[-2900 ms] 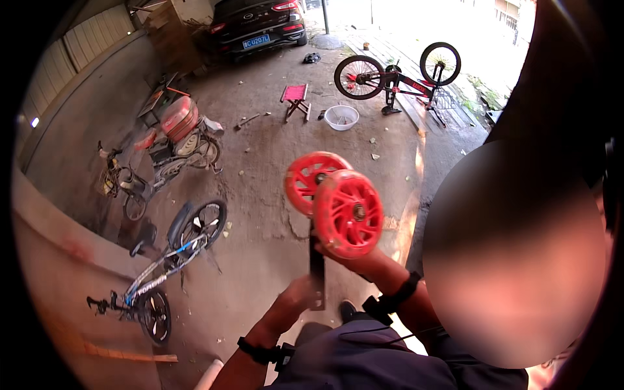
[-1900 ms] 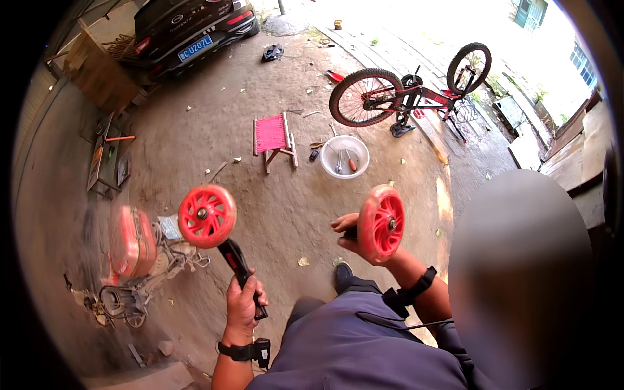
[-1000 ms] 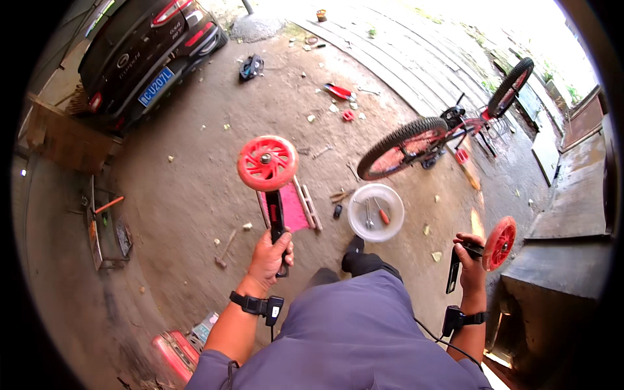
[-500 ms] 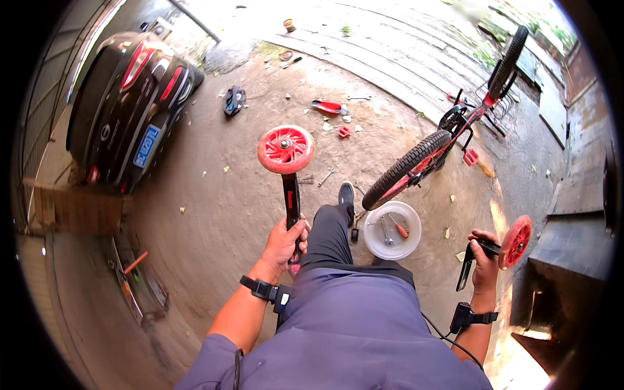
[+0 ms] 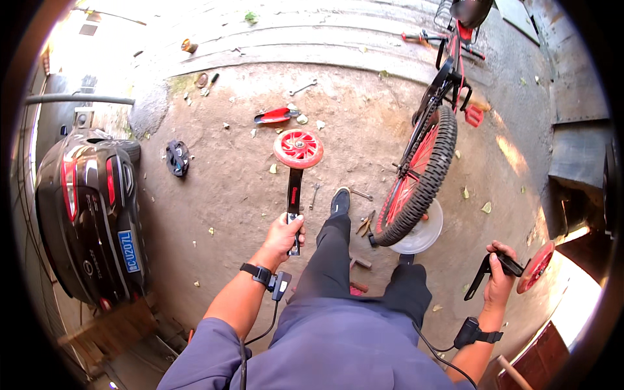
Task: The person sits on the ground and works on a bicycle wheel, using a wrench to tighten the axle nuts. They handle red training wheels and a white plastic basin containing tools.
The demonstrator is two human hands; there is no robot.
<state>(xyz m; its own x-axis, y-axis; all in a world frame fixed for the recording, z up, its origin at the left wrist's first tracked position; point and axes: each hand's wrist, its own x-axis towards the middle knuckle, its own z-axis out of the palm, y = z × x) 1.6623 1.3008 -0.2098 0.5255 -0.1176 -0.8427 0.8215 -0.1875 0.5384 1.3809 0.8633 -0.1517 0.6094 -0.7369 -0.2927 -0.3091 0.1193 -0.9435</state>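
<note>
My left hand (image 5: 281, 235) is closed around the black bracket of a training wheel (image 5: 299, 148). That bracket points away from me, with its red spoked wheel at the far end. On the right, my right hand (image 5: 499, 279) grips a second training wheel (image 5: 537, 268) by its angled black bracket. Its red wheel sits to the right of my fingers. Both training wheels are held up off the ground and apart from the bicycle (image 5: 422, 175), a red and black one whose knobbly tyre faces me, ahead and to the right.
A whitish round tub (image 5: 429, 237) stands partly behind the bicycle's near wheel. Pliers (image 5: 366, 223), a wrench (image 5: 303, 87) and a red and black curved piece (image 5: 275, 116) lie on the dirt. A dark car (image 5: 91, 214) is parked at left. Wooden planks (image 5: 286, 52) lie beyond.
The view has turned right and moved nearer the bicycle, whose near wheel now partly covers the tub. Both hands keep hold of their training wheels; the left hand's grip sits a little farther up the bracket.
</note>
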